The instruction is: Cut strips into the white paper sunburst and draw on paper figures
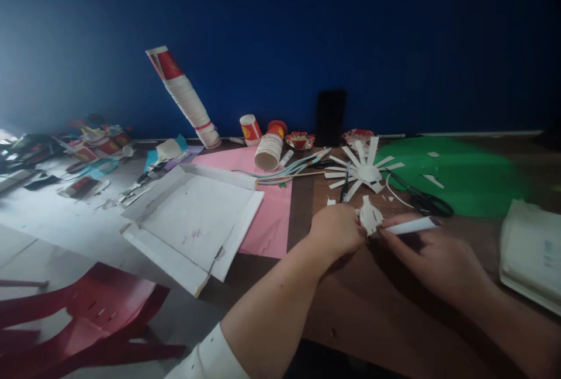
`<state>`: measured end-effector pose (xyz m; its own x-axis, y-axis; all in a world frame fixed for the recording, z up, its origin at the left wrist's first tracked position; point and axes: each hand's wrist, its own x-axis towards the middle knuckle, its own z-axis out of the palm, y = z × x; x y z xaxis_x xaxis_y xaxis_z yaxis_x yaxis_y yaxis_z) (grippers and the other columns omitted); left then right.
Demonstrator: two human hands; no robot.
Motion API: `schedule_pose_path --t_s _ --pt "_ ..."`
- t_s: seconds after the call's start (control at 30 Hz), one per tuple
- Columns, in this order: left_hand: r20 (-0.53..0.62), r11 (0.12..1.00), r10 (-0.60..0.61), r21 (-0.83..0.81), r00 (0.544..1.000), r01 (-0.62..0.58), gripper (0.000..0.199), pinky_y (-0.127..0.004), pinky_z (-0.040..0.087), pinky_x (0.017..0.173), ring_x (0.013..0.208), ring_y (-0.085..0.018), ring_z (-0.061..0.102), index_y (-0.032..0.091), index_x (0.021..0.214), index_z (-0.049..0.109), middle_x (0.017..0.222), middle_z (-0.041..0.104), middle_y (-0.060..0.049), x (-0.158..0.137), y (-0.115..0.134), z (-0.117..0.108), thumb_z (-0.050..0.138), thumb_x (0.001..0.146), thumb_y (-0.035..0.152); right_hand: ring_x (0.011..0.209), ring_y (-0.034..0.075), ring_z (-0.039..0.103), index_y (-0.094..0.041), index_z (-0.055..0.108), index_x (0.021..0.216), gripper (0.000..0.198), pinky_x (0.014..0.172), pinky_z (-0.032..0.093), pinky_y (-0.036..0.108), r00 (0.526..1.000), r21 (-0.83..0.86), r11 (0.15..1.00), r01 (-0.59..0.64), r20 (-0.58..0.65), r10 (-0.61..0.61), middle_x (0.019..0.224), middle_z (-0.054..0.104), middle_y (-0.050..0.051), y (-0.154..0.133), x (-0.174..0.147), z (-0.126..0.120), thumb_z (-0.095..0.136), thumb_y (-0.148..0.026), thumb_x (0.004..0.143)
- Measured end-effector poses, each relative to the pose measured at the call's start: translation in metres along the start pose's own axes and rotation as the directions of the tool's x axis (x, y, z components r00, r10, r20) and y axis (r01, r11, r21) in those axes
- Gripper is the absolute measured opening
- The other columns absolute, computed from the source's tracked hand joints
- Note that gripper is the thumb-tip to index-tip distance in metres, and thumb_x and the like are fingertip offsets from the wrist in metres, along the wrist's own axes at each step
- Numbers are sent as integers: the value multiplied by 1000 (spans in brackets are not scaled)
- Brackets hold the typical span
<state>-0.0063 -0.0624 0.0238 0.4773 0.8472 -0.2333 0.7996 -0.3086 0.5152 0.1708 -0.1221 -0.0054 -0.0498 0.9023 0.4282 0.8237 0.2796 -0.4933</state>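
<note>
My left hand point(337, 228) is closed, its fingertips pinching the left edge of a small white paper cut-out point(371, 215) with dark lines or slits. On its other side, the fingertips of my right hand point(423, 253) are at the cut-out's lower right edge. A white, pen-shaped piece point(409, 226) lies along that hand between thumb and fingers; whether it is a marker or a paper strip I cannot tell. Just beyond the hands lies a paper cup cut into spread strips point(367, 174). Black-handled scissors point(427, 200) rest to the right of it.
A tall leaning stack of paper cups point(188, 101) stands by the blue wall. Near it are more cups point(268, 151), a dark phone-like slab point(331, 117), pink paper point(272, 215), green paper point(464, 177), a white box lid point(193, 221), a white pad point(532, 250) and a red chair point(94, 314).
</note>
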Motion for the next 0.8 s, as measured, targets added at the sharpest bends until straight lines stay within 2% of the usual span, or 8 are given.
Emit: schedule_pose_path --t_s 0.23,0.8 --pt "24 1000 -25 -12 999 25 24 -29 55 72 84 -24 71 20 91 75 84 75 -9 -2 3 -3 58 79 31 80 26 76 -28 74 85 22 77 58 34 994 -19 998 -65 86 67 89 81 1 -4 -2 -4 58 -43 87" --pt "12 1000 -16 -8 1000 16 24 -28 53 73 84 -23 70 19 90 75 85 74 -10 -1 2 -2 57 79 31 80 26 75 -27 74 84 24 78 57 35 993 -25 996 -86 85 87 88 80 2 -9 0 -6 56 -44 85"
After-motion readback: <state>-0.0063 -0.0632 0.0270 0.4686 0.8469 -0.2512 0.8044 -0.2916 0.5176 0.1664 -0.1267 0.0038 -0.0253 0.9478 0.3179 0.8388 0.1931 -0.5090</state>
